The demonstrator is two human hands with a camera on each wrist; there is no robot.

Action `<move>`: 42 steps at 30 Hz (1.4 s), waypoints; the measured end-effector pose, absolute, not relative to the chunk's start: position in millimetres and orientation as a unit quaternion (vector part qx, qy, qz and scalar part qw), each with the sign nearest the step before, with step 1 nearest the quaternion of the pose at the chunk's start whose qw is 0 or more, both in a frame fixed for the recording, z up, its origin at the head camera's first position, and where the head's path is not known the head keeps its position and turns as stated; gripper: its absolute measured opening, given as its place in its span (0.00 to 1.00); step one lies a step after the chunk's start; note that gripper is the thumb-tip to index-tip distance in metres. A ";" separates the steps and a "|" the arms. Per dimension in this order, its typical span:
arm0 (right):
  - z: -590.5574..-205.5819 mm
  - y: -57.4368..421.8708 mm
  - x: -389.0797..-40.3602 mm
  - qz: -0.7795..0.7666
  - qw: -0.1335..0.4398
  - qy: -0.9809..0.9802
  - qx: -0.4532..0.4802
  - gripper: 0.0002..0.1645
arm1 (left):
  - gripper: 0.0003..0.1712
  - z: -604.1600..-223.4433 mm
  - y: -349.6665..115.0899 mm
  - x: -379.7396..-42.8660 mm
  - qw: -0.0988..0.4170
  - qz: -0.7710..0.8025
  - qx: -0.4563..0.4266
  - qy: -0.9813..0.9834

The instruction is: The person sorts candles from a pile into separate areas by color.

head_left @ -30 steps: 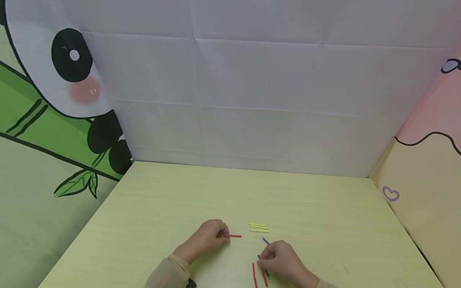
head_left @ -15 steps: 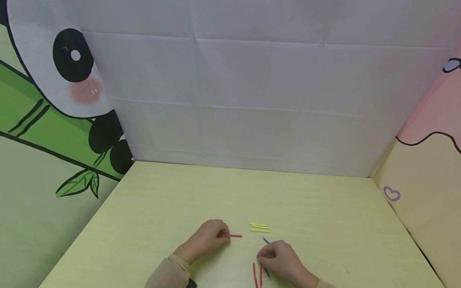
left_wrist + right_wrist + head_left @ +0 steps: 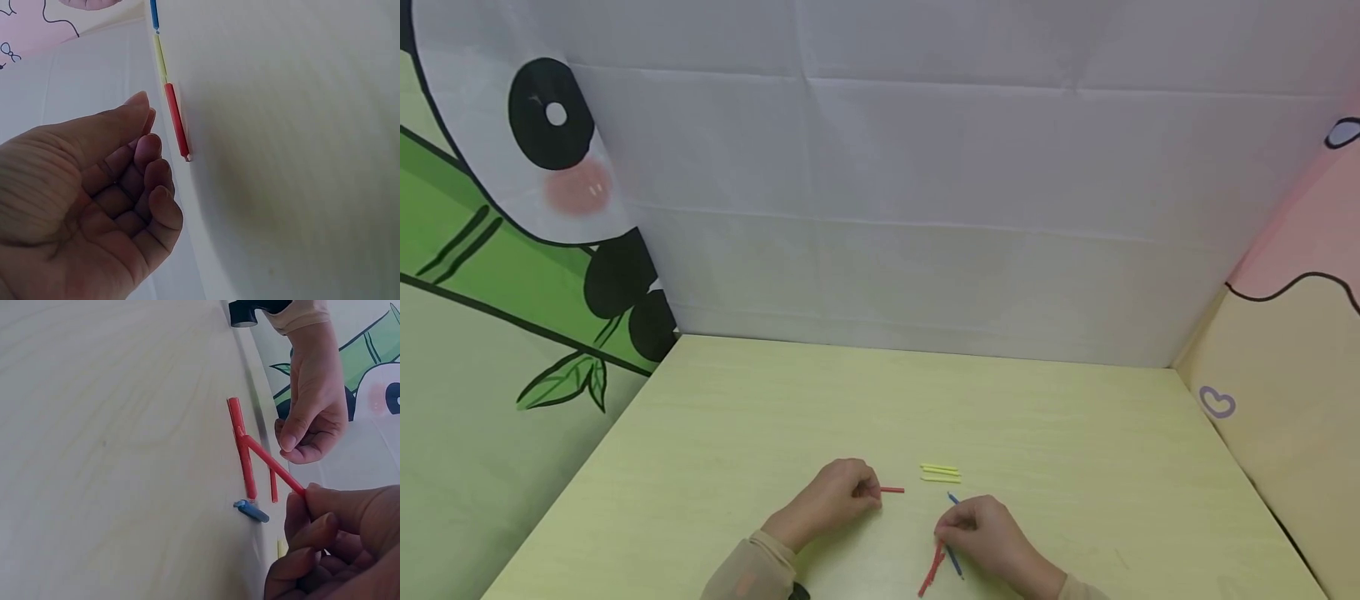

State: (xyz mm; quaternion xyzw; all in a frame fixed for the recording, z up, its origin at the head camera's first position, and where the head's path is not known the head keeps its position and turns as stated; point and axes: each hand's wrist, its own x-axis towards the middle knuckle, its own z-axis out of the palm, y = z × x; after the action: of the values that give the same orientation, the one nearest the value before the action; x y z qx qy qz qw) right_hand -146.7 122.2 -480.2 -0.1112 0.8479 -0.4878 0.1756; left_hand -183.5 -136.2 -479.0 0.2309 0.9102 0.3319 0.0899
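My right hand (image 3: 988, 537) pinches one end of a thin red stick (image 3: 275, 464), which slants down from thumb and fingertips. Its far end meets, or overlaps in view, a second red stick (image 3: 245, 464) lying on the table. A blue stick (image 3: 252, 511) lies close to that one; in the head view, blue also shows above and below the right hand, and whether it is one stick or two is hidden. My left hand (image 3: 112, 187) rests loosely curled beside another red stick (image 3: 176, 119), with a visible gap and nothing between its fingers.
Three yellow sticks (image 3: 940, 473) lie side by side on the pale wooden table (image 3: 760, 400), just beyond the hands. A white sheet (image 3: 925, 208) closes off the back. Walls with cartoon pictures stand left and right.
The red stick in the right hand has swung leftward at its lower end, from beside the other red stick to meeting it in view. My left hand has stayed nearly still.
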 end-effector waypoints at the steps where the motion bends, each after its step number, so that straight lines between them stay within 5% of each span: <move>1: -480.3 122.9 -147.3 -0.492 0.176 0.845 -0.112 0.03 | 0.06 -479.2 -136.1 -183.1 0.090 0.334 0.232 0.909; 42: -481.8 116.5 -159.3 -0.581 0.174 0.792 -0.070 0.09 | 0.09 -478.4 -108.1 -142.8 0.136 0.323 0.284 0.892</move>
State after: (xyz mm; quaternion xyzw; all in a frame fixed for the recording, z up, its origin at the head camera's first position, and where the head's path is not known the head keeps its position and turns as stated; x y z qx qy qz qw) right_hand -159.3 116.5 -481.8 -0.0703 0.7919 -0.5812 0.1739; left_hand -142.8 -108.1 -478.4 0.2840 0.8923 0.3232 0.1365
